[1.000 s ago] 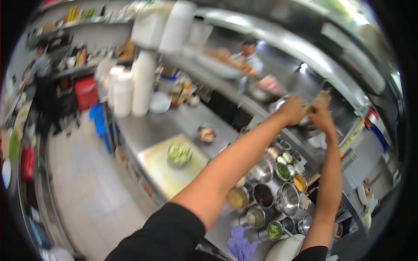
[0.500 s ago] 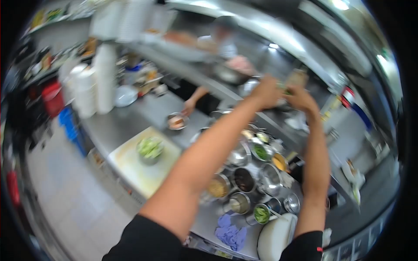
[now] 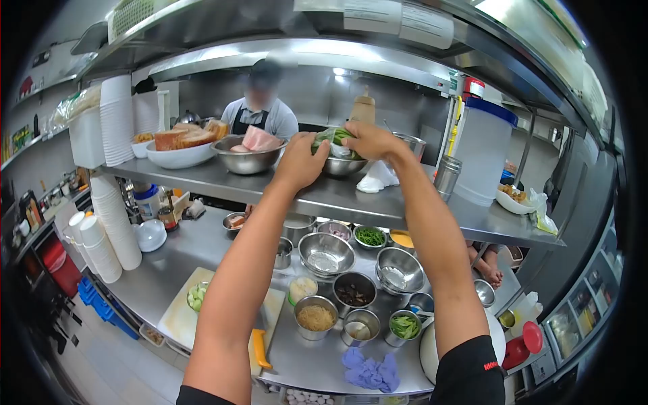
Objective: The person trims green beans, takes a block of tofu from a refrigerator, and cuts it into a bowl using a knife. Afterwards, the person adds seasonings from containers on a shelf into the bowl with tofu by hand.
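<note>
Both my arms reach up to the steel shelf. My left hand [image 3: 302,162] has its fingers curled against the near side of a bundle of leafy greens [image 3: 335,135]. From the other side, my right hand [image 3: 371,143] grips the same bundle. Something pale, perhaps plastic wrap, shows among the leaves. Directly under the bundle is a metal bowl [image 3: 344,167], partly covered by my hands. A crumpled white cloth or paper [image 3: 378,177] lies beside it. To the left stands a metal bowl with raw pink meat [image 3: 262,140].
Below the shelf, the steel counter carries several metal bowls [image 3: 326,254], a cutting board [image 3: 177,307] with an orange-handled knife [image 3: 260,349], and a purple cloth [image 3: 371,370]. A large plastic container [image 3: 482,152] stands right on the shelf. Another person [image 3: 260,111] is behind it.
My view has levelled and turned toward the shelf, and the blur has gone. Both hands stay together at the greens over the shelf. The other person's hand by a small bowl is now mostly hidden.
</note>
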